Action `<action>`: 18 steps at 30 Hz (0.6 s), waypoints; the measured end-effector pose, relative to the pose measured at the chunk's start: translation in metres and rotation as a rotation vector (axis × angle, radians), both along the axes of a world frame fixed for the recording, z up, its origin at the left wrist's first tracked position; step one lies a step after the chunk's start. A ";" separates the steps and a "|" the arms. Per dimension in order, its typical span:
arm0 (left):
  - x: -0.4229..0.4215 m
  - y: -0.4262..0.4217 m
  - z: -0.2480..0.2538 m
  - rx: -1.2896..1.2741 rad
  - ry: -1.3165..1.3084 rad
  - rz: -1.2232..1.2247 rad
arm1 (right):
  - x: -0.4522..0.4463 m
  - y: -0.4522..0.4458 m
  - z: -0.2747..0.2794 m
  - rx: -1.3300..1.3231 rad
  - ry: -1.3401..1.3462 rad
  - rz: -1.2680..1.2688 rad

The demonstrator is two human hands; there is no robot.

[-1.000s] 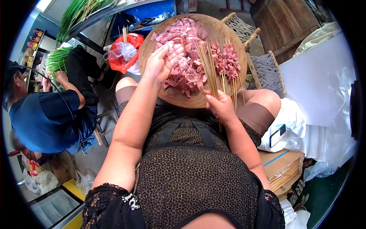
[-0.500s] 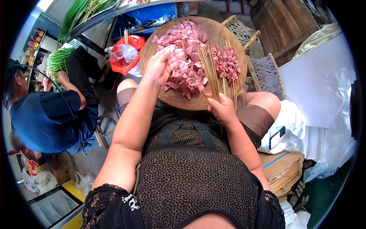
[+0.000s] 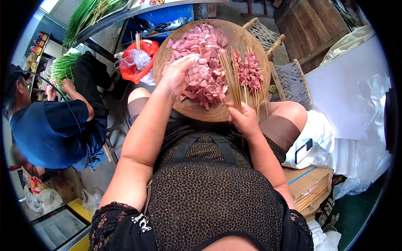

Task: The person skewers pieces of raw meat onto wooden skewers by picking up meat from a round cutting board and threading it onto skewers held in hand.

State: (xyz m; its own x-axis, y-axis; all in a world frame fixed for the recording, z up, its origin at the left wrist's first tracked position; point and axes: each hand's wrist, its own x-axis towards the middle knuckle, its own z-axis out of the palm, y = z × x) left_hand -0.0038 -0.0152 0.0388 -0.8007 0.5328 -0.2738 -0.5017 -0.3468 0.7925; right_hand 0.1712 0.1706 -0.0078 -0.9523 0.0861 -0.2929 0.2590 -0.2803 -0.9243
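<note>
A round wooden board [image 3: 201,113] lies in front of my knees, with a heap of pink sliced meat [image 3: 205,39] on its left and middle. My left hand [image 3: 179,75] is over the left side of the heap, palm up and fingers curled; whether it holds a piece of meat is unclear. My right hand [image 3: 244,119] grips a bundle of thin wooden skewers [image 3: 232,79] near the board's front edge, their tips pointing away. Right of the bundle, threaded meat skewers [image 3: 252,69] lie on the board with their bare ends toward me.
A red plastic bag [image 3: 136,71] with skewers stands left of the board. Woven stools [image 3: 292,79] are at its right. A phone [image 3: 303,151] lies on white plastic above a cardboard box [image 3: 307,184]. A co-worker [image 3: 50,129] sits at the left beside green stalks [image 3: 63,67].
The fingers of my left hand have curled in further over the meat. My right hand stays around the skewers. The board appears slightly lower in view.
</note>
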 end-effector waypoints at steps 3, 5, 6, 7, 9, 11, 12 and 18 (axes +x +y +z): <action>0.005 0.006 0.001 -0.026 -0.018 -0.023 | -0.002 -0.001 0.003 -0.006 0.006 -0.010; 0.011 0.011 0.000 -0.029 -0.037 -0.034 | -0.003 -0.002 0.003 -0.010 0.004 -0.016; 0.010 0.013 0.000 -0.028 -0.036 -0.036 | -0.004 -0.002 0.002 -0.017 0.013 -0.019; 0.011 0.015 0.000 -0.055 -0.039 -0.025 | -0.004 -0.002 0.002 -0.024 0.021 -0.023; 0.011 0.015 -0.003 -0.082 -0.042 -0.015 | -0.004 -0.002 0.008 -0.024 0.010 -0.026; 0.008 0.015 -0.010 0.017 0.013 -0.054 | -0.005 0.000 0.010 -0.023 0.002 -0.030; 0.010 0.016 -0.009 0.017 0.012 -0.057 | -0.004 0.000 0.009 -0.050 0.001 -0.027; 0.014 0.028 -0.001 0.026 0.033 -0.090 | 0.000 0.004 0.022 -0.025 -0.001 -0.030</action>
State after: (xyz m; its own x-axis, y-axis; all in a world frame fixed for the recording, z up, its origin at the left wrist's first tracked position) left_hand 0.0101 0.0123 0.0382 -0.7573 0.6100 -0.2330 -0.5057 -0.3222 0.8003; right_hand 0.1715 0.1747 0.0146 -0.9490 0.1074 -0.2964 0.2511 -0.3113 -0.9165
